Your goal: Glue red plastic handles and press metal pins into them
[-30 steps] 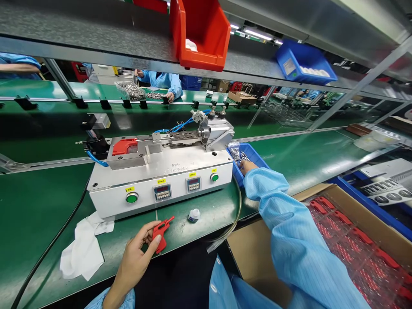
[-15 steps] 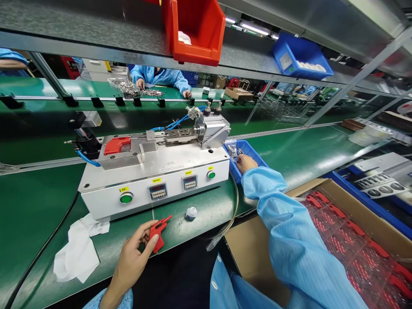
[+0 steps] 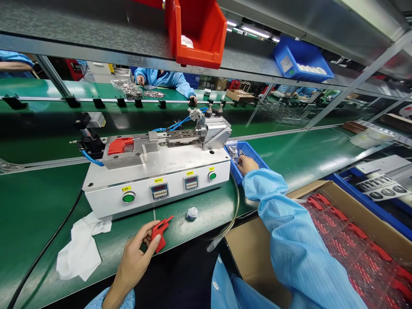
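Observation:
My left hand (image 3: 137, 255) grips a red pistol-shaped plastic part (image 3: 160, 235) between thumb and fingers, just above the front edge of the green bench. My right hand (image 3: 247, 164) reaches into a blue bin (image 3: 257, 156) at the right end of the machine. Its fingers are pinched together among small metal parts and a clear plastic bag (image 3: 232, 149); what they hold, if anything, is hidden. Another red part (image 3: 120, 146) sits in the metal fixture on top of the white machine (image 3: 157, 180), which has green buttons and small displays along its front.
A small white-capped bottle (image 3: 192, 213) stands before the machine, and crumpled white paper (image 3: 79, 249) lies to its left. At lower right, a cardboard box (image 3: 317, 191) holds trays of red parts. Red (image 3: 199, 58) and blue (image 3: 302, 71) bins rest on the overhead shelf. A co-worker (image 3: 167, 81) sits opposite.
The whole view has shifted slightly. Both hands keep nearly the same places: the left still holding the red part, the right still in the blue bin. The co-worker's hand has moved a little.

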`<move>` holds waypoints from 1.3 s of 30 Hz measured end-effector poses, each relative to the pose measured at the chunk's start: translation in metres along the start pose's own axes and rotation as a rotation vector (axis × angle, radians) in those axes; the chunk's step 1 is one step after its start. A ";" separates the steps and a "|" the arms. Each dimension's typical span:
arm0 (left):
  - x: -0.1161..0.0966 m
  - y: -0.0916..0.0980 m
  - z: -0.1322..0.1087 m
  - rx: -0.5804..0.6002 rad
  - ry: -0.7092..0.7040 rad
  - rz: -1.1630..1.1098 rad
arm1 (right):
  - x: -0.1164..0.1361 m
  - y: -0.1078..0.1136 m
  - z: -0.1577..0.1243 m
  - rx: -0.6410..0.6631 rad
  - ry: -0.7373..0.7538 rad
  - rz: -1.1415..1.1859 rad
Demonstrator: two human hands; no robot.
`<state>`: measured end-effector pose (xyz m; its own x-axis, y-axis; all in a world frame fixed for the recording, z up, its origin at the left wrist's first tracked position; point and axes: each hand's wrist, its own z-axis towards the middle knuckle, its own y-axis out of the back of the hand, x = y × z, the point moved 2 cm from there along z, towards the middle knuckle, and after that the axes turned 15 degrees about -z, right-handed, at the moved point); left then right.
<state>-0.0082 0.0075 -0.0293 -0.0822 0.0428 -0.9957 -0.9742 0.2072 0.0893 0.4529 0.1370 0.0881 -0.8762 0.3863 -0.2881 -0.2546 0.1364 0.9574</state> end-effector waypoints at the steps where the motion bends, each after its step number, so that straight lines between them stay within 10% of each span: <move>1: 0.000 0.000 0.000 0.001 -0.003 0.001 | 0.000 0.000 0.000 -0.004 0.002 0.001; 39: -0.001 -0.001 0.001 -0.006 -0.066 0.037 | -0.007 -0.016 0.008 -0.151 0.075 0.146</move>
<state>-0.0068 0.0085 -0.0282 -0.1044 0.1151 -0.9879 -0.9721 0.1981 0.1258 0.4667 0.1396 0.0745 -0.9349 0.3221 -0.1490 -0.1761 -0.0564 0.9828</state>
